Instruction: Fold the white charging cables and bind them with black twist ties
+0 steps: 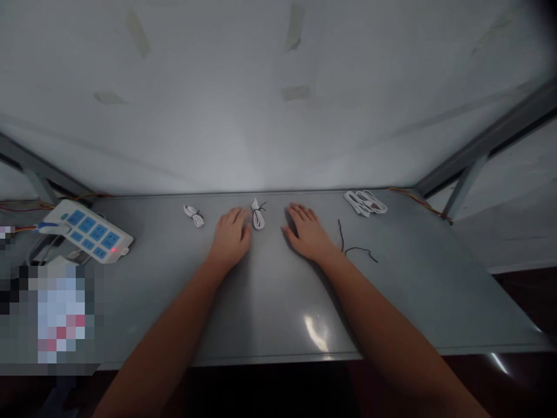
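My left hand rests palm down on the grey table, fingers stretched out and holding nothing. Just right of its fingertips lies a coiled white cable bound with a black tie. A second tied white cable lies to the left of that hand. My right hand is also flat on the table, its fingers extended and nothing in them. To its right are loose black twist ties. Farther back on the right sits a looser white cable bundle with no tie visible on it.
A white power strip with blue sockets and a lit red light lies at the left, a plug at its end. Blurred-out items cover the lower left. A pale wall with tape pieces stands behind the table; metal frame bars flank both sides.
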`<state>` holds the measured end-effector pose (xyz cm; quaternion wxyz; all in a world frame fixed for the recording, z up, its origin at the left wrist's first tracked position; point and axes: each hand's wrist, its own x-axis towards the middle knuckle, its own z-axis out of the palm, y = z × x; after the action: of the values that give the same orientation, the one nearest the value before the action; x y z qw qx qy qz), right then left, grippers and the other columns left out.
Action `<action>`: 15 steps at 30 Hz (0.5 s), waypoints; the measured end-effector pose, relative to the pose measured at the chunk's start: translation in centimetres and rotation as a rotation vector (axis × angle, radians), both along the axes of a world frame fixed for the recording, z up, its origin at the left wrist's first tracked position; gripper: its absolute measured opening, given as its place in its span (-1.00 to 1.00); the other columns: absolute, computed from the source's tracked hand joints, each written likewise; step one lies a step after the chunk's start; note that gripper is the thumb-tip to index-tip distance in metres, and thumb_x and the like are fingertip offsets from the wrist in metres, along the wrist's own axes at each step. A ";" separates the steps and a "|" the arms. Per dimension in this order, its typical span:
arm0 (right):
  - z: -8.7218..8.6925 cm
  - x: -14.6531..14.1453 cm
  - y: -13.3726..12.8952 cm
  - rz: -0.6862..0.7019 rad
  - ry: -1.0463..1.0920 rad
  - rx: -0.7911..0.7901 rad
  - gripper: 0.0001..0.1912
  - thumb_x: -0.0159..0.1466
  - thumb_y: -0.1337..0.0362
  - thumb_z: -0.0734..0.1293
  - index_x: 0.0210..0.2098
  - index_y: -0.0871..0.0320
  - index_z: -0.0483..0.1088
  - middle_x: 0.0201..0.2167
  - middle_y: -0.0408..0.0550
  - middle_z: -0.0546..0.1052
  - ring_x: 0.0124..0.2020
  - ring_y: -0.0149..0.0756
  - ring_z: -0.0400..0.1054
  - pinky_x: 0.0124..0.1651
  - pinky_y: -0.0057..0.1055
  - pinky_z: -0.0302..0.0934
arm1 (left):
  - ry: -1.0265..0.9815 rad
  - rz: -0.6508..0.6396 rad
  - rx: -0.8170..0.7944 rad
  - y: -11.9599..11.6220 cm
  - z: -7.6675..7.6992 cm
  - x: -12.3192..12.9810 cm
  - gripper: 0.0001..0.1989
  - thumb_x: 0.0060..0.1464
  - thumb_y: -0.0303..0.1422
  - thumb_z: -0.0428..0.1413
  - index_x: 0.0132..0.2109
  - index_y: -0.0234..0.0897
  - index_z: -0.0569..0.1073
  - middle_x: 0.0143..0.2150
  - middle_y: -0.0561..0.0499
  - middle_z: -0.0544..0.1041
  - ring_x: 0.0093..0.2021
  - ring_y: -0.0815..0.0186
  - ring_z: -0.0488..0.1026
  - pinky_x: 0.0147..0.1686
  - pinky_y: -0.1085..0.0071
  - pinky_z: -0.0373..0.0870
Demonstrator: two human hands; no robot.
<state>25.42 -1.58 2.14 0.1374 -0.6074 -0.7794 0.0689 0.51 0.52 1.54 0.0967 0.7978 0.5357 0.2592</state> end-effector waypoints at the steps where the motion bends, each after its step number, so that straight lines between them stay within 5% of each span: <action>1: -0.1 -0.1 0.0 -0.004 -0.008 -0.010 -0.31 0.45 0.08 0.13 0.44 0.37 0.15 0.50 0.20 0.15 0.52 0.10 -0.02 0.53 0.02 -0.19 | -0.008 0.012 0.000 0.2 0.0 -0.1 -0.52 0.34 -0.31 -0.05 0.32 -0.36 0.37 0.36 -0.34 0.38 0.39 -0.07 0.27 0.40 -0.10 0.11; 7: -0.3 -0.1 0.2 -0.029 -0.023 -0.032 -0.29 0.44 0.03 0.16 0.44 0.33 0.17 0.51 0.20 0.13 0.52 0.11 -0.03 0.53 0.05 -0.18 | 0.060 -0.187 -0.102 0.3 0.5 1.0 -0.41 0.38 -0.14 -0.03 0.44 -0.26 0.22 0.49 -0.27 0.22 0.49 -0.02 0.14 0.45 -0.10 0.00; 15: -0.1 -0.3 0.1 -0.037 -0.036 -0.029 -0.29 0.44 0.01 0.16 0.44 0.32 0.18 0.51 0.19 0.12 0.52 0.10 -0.05 0.53 0.04 -0.21 | 0.076 -0.218 -0.120 -0.7 0.9 0.9 -0.38 0.36 -0.17 -0.01 0.45 -0.32 0.20 0.46 -0.28 0.28 0.47 -0.01 0.18 0.45 -0.08 0.02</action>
<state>25.12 -1.47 2.04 0.1156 -0.6248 -0.7693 0.0668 1.45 -0.16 2.40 0.1516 0.8534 0.4636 0.1839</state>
